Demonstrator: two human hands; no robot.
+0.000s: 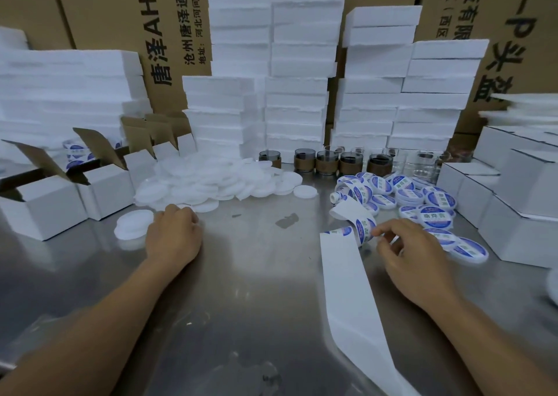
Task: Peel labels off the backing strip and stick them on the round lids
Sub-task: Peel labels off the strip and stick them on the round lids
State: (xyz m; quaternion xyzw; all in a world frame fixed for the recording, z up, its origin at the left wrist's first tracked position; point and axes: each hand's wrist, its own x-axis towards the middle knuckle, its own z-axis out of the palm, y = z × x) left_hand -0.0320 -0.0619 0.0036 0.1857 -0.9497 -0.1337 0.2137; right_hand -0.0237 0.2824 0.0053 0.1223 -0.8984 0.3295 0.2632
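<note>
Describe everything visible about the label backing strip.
The backing strip is a long white band that looks like paper. Its bare, peeled stretch lies flat on the steel table, running from the picture's bottom edge up toward the right hand. There it curls upward into a loose loop carrying round blue-and-white labels. The right hand's fingertips pinch the loop's edge beside a label.

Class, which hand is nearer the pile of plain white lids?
Left. The left hand sits at the near edge of the pile. The right hand pinches the label strip, off to the right of the pile.
</note>
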